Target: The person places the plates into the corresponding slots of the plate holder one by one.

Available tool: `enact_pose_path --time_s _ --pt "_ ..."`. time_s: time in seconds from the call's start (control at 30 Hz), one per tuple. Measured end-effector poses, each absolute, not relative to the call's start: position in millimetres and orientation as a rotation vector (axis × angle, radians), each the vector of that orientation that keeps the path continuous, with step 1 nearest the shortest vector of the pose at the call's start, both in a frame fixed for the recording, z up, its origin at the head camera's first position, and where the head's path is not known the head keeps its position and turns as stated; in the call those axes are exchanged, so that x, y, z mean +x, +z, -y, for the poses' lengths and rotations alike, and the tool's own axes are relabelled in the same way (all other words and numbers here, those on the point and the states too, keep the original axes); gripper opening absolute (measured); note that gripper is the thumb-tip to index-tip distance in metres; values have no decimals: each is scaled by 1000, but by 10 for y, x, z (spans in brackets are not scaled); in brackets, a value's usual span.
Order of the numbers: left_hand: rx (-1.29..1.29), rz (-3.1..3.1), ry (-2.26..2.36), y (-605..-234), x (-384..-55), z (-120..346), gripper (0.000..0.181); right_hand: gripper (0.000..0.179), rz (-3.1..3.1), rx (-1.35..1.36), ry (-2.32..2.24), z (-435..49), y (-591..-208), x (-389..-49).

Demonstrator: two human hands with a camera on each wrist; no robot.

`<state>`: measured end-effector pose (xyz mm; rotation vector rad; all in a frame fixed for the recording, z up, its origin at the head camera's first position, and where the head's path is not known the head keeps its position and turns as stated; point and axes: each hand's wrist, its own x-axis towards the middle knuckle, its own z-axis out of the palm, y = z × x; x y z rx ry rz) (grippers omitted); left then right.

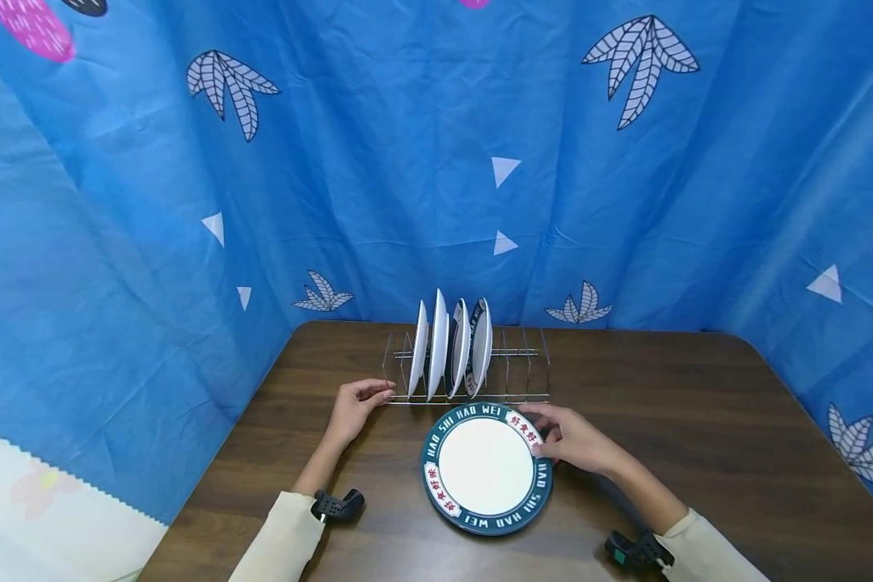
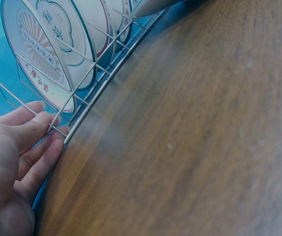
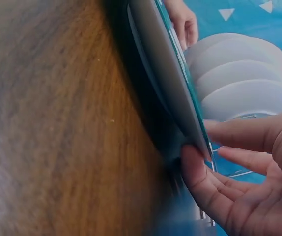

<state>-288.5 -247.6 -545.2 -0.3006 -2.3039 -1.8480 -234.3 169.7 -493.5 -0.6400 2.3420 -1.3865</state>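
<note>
A round plate (image 1: 486,466) with a white middle and a dark green lettered rim is in front of the wire dish rack (image 1: 527,396). My right hand (image 1: 578,436) pinches its right edge between thumb and fingers; the right wrist view shows the pale underside facing the wood. At the rack's left end, my left hand (image 1: 356,408) grips the end wires, thumb and fingertips around them in the left wrist view. Several white plates (image 1: 419,347) stand on edge in the rack's left and middle slots, their printed faces visible in the left wrist view (image 2: 42,44).
The dark wooden table (image 1: 669,404) carries the rack near its back edge. Behind and beside it hangs a blue patterned cloth (image 1: 422,162). A black wrist device (image 1: 338,505) sits on the left sleeve, another black device (image 1: 636,550) on the right. Bare slots lie right of the plates.
</note>
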Motion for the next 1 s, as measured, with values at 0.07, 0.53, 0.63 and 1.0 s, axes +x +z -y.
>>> enact_pose_path --time_s 0.07,0.53,0.63,1.0 --pt "-305 2301 -1871 -5436 -2874 2482 19 71 -2300 -664 -1383 -1694 -4939 -2349" --pt "-284 2344 -1813 -5367 -2850 2469 17 73 -1752 -651 -1520 -1756 -4878 -2350" --pt "-293 2332 -1806 -5398 -2861 2483 17 73 -1739 -641 -1548 -1742 -4845 -2334" --pt "-341 2295 -1877 -5331 -2822 2456 17 77 -1659 -590 -1668 -1745 -4694 -2282"
